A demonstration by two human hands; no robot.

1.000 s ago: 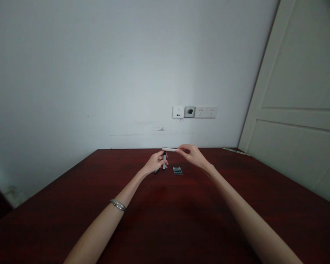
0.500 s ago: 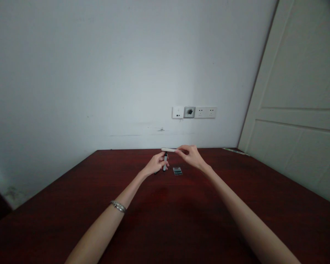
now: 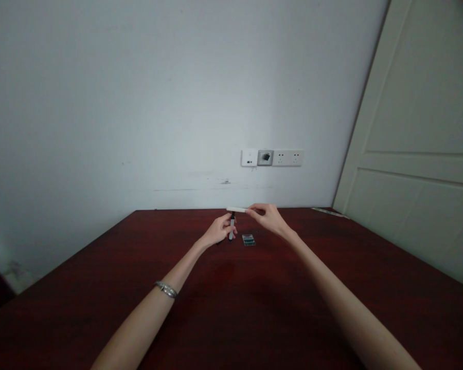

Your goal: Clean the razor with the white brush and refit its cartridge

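My left hand (image 3: 218,229) is closed around a slim grey stick with black ends (image 3: 231,229), held upright near the far side of the table. Between the fingertips of my right hand (image 3: 269,217) is a flat white strip (image 3: 237,209), held level. Its left end lies across the black top of the grey stick and seems to touch it; the exact contact is too small to make out. A small clear packet with dark green markings (image 3: 249,240) lies on the table just right of my left hand. Something dark shows beneath that hand, mostly hidden.
The dark red wooden table (image 3: 231,318) reaches back to a pale wall (image 3: 170,103) with a row of sockets (image 3: 287,158). A thin pale strip (image 3: 329,211) lies at the far right edge, by a white panelled door (image 3: 420,200).
Both hands keep the same grip and almost the same place. The white strip still lies over the top of the grey stick; the view has shifted very slightly.
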